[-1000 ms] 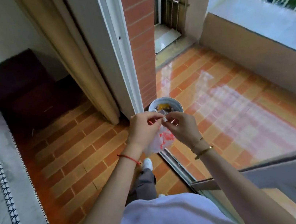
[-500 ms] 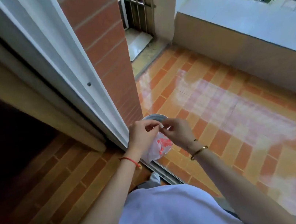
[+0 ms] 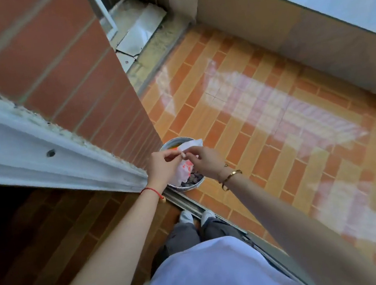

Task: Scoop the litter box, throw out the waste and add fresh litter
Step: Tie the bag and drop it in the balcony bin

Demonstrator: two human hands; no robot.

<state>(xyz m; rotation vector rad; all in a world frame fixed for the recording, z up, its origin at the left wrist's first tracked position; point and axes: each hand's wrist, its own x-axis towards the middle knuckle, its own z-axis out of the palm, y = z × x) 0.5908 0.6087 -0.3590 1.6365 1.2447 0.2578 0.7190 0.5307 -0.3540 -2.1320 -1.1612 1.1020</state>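
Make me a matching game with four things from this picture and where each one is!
Things:
1. white bag
2. round bin
3. red string
4. gold bangle

Places:
A. on the right wrist
B. on the orange floor tiles, beside the brick wall
C. on the left wrist
D. pinched by the left hand and the right hand, above the bin

Pairs: 1-D, 2-B, 3-C, 4-A
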